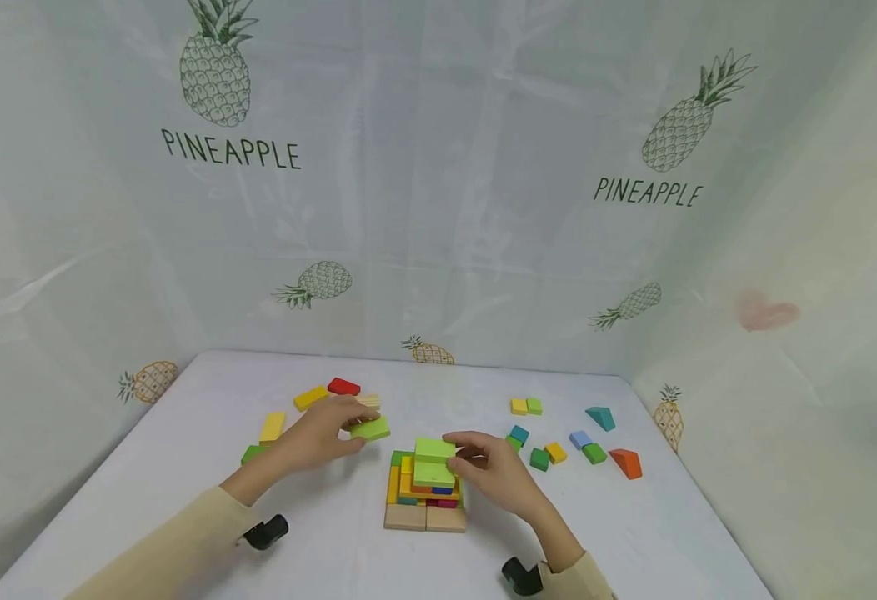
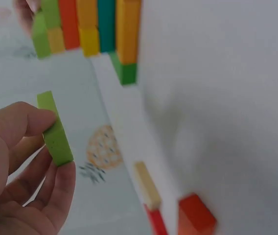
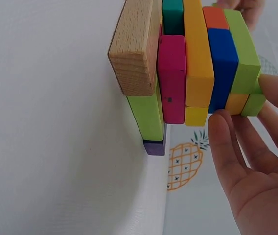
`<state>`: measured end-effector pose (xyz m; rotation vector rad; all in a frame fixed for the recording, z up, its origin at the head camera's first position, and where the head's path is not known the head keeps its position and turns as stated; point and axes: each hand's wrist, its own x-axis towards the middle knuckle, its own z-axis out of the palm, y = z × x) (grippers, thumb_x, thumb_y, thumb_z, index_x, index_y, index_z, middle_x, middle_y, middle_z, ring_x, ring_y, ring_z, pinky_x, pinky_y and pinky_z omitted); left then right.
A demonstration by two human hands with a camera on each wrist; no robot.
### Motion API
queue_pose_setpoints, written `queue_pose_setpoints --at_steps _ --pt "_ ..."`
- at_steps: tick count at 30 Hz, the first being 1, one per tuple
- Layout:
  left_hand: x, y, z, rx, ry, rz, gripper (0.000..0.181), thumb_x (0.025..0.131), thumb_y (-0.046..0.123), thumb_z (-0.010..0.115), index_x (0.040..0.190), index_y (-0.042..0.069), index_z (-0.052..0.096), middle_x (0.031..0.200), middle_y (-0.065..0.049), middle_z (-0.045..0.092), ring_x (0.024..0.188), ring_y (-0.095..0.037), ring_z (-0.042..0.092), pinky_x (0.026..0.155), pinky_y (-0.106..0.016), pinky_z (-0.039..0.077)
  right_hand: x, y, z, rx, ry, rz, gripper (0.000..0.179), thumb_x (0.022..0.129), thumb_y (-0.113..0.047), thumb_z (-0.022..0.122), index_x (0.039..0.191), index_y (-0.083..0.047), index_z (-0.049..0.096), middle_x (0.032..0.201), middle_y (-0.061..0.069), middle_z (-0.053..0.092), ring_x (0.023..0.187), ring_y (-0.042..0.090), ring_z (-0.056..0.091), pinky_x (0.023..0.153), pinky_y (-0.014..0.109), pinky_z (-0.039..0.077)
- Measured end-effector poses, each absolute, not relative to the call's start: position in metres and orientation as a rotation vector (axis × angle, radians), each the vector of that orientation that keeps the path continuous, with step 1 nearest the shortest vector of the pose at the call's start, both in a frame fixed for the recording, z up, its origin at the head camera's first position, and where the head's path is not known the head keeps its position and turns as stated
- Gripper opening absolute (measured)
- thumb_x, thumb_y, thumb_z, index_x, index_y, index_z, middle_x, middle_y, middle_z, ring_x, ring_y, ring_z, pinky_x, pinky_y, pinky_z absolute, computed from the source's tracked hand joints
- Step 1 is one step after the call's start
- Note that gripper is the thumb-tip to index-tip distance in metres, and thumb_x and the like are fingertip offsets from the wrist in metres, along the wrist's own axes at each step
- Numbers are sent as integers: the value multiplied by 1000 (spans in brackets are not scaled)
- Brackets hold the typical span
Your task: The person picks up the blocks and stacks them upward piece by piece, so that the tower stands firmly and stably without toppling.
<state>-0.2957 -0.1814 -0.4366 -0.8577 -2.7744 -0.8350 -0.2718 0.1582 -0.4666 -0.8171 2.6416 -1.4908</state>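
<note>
Where the left forearm (image 1: 268,473) crosses the desk (image 1: 348,533), a green block (image 1: 253,453) lies just beside it, partly hidden, with a yellow block (image 1: 273,427) near it and another yellow block (image 1: 311,398) farther off. The left hand (image 1: 322,432) pinches a light green block (image 1: 371,428) between thumb and fingers, raised above the desk, near a red block (image 1: 344,387) and a pale wooden block (image 1: 368,402) on the far side. To the right stands a layered block stack (image 1: 423,490), whose near base is two wooden blocks (image 1: 406,518) and whose top carries light green pieces (image 1: 434,475). From its right, the right hand (image 1: 500,473) reaches round the top, thumb and fingers curved; whether they pinch it or only touch it, I cannot tell. Farther right lie scattered small blocks (image 1: 539,459), a teal wedge (image 1: 601,417) and an orange-red wedge (image 1: 626,463).
</note>
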Motion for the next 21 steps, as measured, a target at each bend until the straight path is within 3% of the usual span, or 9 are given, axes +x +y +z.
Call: queue_pose_setpoints --at_steps 8,16,21 --pt "-273 -147 -416 -1149 -2673 -908 39 94 9 80 132 15 75 109 9 64 98 -7 61 86 -27 59 -273 161 -466 -820 2595 -1508 41 100 -23 77 139 -12 69 135 6 70 113 27 71 98 31 60" --pt "-269 -119 -418 -1213 -2704 -853 37 96 14 80 132 17 76 110 13 65 103 -5 59 92 -26 57 -274 165 -466 -851 2534 -1503 44 100 -21 77 142 -12 66 138 8 67 115 29 69 100 31 59" --pt "-266 -110 -418 -1194 -2715 -833 35 96 16 80 131 17 77 111 13 65 104 -6 58 93 -26 56 -275 169 -464 -897 2486 -1500 49 99 -22 78 144 -13 64 141 8 65 119 35 67 105 42 57"
